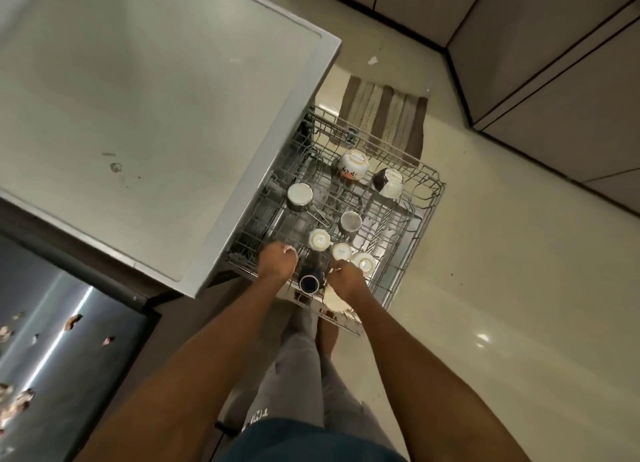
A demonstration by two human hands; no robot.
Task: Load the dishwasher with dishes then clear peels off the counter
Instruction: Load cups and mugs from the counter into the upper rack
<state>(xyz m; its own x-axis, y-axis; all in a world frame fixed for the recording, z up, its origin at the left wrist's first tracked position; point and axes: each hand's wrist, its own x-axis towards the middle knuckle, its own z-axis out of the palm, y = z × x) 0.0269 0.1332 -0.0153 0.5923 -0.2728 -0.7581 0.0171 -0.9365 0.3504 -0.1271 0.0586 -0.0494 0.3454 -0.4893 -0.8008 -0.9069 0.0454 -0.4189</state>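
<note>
The wire dishwasher rack (427,198) is pulled out over the floor. It holds several upturned white cups (318,239), a steel cup (299,194) and two patterned bowls (353,163). A dark blue mug (309,283) stands at the rack's near edge with its mouth up. My right hand (346,278) is curled beside its handle and seems to grip it, above a white dish (334,300). My left hand (277,264) reaches into the rack just left of the mug, fingers pointing down and holding nothing I can see. Peels (72,321) lie on the dark counter (86,357) at lower left.
A grey appliance top (138,97) fills the upper left, right against the rack. A striped rug (384,118) lies on the floor beyond the rack. Cabinets (554,63) line the right side. My legs stand right behind the rack's near edge.
</note>
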